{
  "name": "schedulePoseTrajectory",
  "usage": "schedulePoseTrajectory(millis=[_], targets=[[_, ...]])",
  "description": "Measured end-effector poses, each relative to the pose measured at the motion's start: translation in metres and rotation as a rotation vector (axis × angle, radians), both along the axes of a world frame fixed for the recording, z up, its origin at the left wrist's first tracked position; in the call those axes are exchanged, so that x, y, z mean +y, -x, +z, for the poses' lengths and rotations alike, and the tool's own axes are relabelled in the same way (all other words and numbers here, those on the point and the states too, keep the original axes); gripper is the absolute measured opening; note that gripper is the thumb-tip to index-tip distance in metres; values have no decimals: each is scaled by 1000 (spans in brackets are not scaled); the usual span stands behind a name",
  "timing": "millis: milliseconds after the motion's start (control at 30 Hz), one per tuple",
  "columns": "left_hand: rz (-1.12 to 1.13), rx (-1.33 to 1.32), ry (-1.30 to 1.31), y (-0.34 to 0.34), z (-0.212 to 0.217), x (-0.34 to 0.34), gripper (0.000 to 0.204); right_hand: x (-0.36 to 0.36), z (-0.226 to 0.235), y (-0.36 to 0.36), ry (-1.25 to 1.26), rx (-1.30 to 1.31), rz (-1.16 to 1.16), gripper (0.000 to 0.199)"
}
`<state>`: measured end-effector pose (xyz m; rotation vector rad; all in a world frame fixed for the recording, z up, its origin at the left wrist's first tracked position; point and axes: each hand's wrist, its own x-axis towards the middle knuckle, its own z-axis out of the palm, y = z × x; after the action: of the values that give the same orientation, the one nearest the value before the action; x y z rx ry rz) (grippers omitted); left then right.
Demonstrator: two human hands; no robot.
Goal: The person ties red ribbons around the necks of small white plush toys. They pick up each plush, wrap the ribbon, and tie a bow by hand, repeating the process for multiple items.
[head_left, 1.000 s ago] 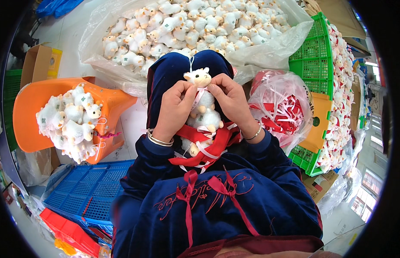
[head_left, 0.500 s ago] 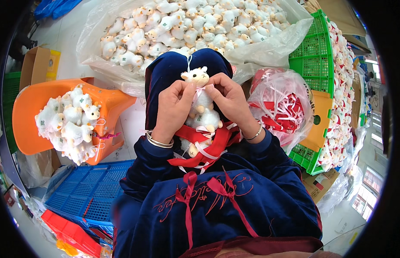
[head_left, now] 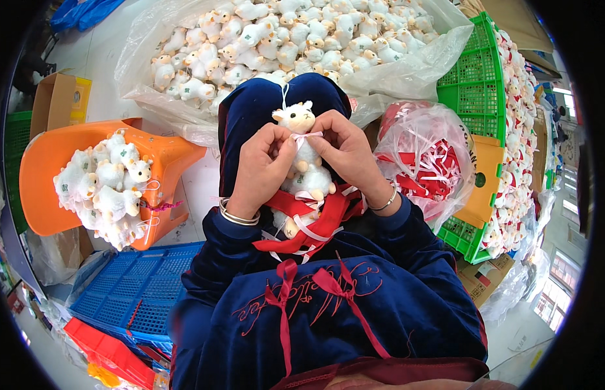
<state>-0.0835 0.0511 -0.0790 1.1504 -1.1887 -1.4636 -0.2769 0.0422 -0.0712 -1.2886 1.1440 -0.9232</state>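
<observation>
A small white plush sheep [head_left: 295,118] with a cord loop at its head sits upright on my lap, facing away to the upper right. At its neck a pale pink ribbon [head_left: 305,135] is stretched between my hands. My left hand [head_left: 268,155] pinches one end, and my right hand [head_left: 342,142] pinches the other with thumb and forefinger. Below it on my lap lie another plush sheep [head_left: 313,182] and several red pieces with pale ribbons [head_left: 291,244], partly covering one more sheep.
A clear plastic sheet [head_left: 134,68] heaped with white plush sheep lies ahead. An orange chair [head_left: 42,188] at left bears more sheep. At right are a plastic bag of red pieces [head_left: 439,172] and green crates [head_left: 468,84]. Blue crates [head_left: 130,286] stand at lower left.
The pink ribbon at the sheep's neck has been drawn out sideways into a taut knot or bow shape. My left hand has shifted slightly, and the sheep's head has turned a little.
</observation>
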Motion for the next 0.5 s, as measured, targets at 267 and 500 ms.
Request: schedulePoseTrajectory(millis=[267, 500], targets=[[61, -27, -40, -2, -3, -2, 12, 1, 0, -1, -15, -39, -20, 9], [22, -47, -62, 2, 10, -2, 7, 0, 7, -2, -32, 5, -56, 10]])
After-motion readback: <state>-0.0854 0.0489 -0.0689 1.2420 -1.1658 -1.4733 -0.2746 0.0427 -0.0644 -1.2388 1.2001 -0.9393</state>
